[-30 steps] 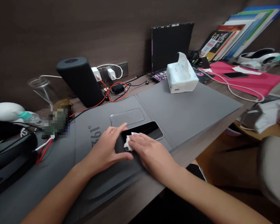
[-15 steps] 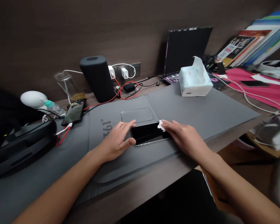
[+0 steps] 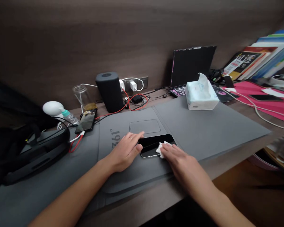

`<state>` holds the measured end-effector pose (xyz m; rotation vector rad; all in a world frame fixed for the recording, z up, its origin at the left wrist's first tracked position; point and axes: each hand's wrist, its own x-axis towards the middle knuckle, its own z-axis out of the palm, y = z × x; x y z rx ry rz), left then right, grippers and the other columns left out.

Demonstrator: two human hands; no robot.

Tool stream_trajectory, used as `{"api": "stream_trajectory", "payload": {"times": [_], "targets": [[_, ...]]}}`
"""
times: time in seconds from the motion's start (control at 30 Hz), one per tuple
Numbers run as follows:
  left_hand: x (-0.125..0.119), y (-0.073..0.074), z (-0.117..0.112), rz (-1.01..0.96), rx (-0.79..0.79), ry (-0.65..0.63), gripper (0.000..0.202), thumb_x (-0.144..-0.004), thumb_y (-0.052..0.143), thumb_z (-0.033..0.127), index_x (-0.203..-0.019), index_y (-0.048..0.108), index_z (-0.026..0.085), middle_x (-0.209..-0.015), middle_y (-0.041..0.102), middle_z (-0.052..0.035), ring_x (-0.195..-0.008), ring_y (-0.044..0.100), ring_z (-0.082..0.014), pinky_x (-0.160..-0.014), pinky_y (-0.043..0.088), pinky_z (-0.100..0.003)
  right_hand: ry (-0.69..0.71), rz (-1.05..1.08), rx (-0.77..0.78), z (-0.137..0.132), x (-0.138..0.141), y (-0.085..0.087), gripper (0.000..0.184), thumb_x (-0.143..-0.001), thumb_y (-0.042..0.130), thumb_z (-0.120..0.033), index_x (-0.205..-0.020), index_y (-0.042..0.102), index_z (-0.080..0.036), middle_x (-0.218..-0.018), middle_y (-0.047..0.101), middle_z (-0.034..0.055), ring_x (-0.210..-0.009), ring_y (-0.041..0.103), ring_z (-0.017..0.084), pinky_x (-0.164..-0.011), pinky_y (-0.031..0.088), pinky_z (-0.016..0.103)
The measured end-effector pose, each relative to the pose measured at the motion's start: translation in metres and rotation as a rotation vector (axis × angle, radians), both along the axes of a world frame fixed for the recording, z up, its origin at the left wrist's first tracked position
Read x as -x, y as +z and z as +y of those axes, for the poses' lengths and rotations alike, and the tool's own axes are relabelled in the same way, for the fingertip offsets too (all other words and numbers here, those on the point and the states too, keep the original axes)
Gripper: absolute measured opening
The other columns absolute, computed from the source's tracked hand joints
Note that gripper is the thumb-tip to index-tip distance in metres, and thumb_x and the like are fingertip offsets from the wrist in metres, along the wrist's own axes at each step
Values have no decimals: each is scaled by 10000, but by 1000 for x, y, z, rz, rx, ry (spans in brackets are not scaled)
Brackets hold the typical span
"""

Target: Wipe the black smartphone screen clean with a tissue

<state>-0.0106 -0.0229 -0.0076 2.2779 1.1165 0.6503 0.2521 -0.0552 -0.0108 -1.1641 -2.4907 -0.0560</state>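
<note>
A smartphone (image 3: 152, 143) with a dark screen lies flat on the grey desk mat (image 3: 191, 126). My left hand (image 3: 126, 149) holds the phone's left end, thumb at the near corner and fingertips at the far corner. A crumpled white tissue (image 3: 161, 149) is pressed onto the right part of the screen under the fingers of my right hand (image 3: 177, 157), which covers the phone's near right corner. Just beyond the phone is a thin, clear-looking rounded rectangle (image 3: 144, 126), flat on the mat.
A tissue pack (image 3: 202, 99) stands before an opened laptop (image 3: 192, 67). At left are a black speaker (image 3: 110, 93), a glass jar (image 3: 84, 97), a spray bottle (image 3: 69, 116), a second phone (image 3: 86, 121) on a cable and a black headset (image 3: 40, 157). Books (image 3: 253, 60) lean at right.
My right hand has slid the tissue toward the near edge of the phone screen. My left hand stays at the phone's left end. The whole view has shifted slightly.
</note>
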Motion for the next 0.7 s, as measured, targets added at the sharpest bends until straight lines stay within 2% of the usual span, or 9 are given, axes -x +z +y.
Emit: {"api": "stream_trajectory", "payload": {"times": [0.17,0.23,0.3,0.37,0.47,0.53,0.63,0.7], "targets": [[0,0,-1,-19,-3,-13,715,-985,116,655,-1513,320,219,-1401,549,-114,-1260,456,-282,-1059,373,-496,140,61,97,1,57,9,430,-848,466,4,-1219,645,-117,-1243,690,147,-1183,637,246,-1036,514,443],[0,0,-1,-23,-2,-19,754,-968,94,680,-1512,322,212,-1401,546,-119,-1254,455,-284,-1055,374,-490,204,97,156,9,68,11,421,-879,473,-19,-1257,623,-127,-1241,694,132,-1178,639,229,-1056,497,431],[0,0,-1,-26,4,-18,777,-958,79,691,-1513,321,205,-1401,543,-124,-1247,457,-286,-1052,375,-487,247,127,194,19,66,10,422,-900,480,-36,-1283,610,-158,-1249,693,109,-1182,637,214,-1066,488,427],[1,0,0,-23,11,-16,781,-957,86,694,-1516,313,197,-1405,538,-129,-1249,457,-291,-1056,370,-492,247,123,189,30,52,7,404,-908,492,-52,-1269,621,-176,-1264,687,105,-1187,635,220,-1059,490,437],[1,-1,0,-6,8,-24,793,-958,87,695,-1517,313,179,-1414,527,-143,-1262,444,-302,-1063,359,-505,153,52,154,42,15,7,380,-924,479,-80,-1257,632,-182,-1297,665,117,-1181,640,246,-1010,523,440],[1,-2,0,16,1,-31,798,-961,83,691,-1512,326,168,-1419,520,-150,-1265,439,-306,-1064,355,-513,69,-20,146,49,-13,15,369,-939,456,-105,-1241,643,-204,-1259,689,105,-1116,678,254,-935,565,416],[0,-1,0,43,-10,-27,766,-976,105,673,-1497,359,171,-1433,512,-138,-1260,445,-305,-1063,360,-524,-12,-115,136,67,-47,35,320,-956,450,-187,-1179,675,-233,-1067,760,86,-903,742,258,-771,603,392],[0,-1,0,54,-20,-15,725,-994,132,646,-1480,387,171,-1435,517,-128,-1249,456,-302,-1057,370,-530,-70,-119,89,87,-61,47,321,-968,428,-234,-1170,677,-238,-1107,746,93,-966,725,268,-814,586,415]]}}
